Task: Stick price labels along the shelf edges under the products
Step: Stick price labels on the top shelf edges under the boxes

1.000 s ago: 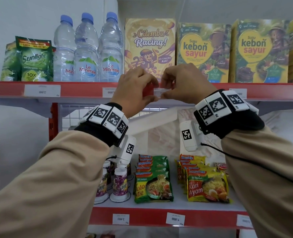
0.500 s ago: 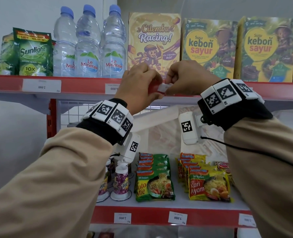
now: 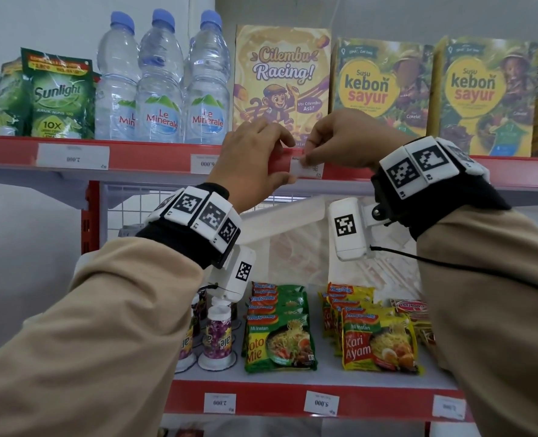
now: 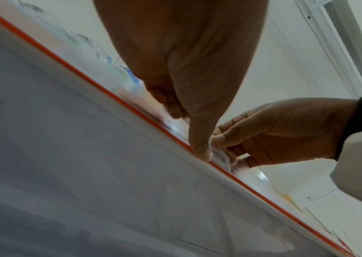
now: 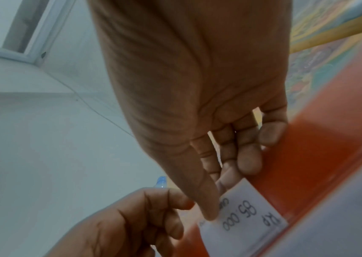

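Head view: my left hand (image 3: pixel 255 159) and right hand (image 3: pixel 340 143) pinch a price label (image 5: pixel 241 224) against the red upper shelf edge (image 3: pixel 154 154). Thin, limp paper; best held at its corners.

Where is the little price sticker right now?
In the head view, the price label sits against the top shelf's red edge, under the Cilembu Racing box, between the left hand and right hand.
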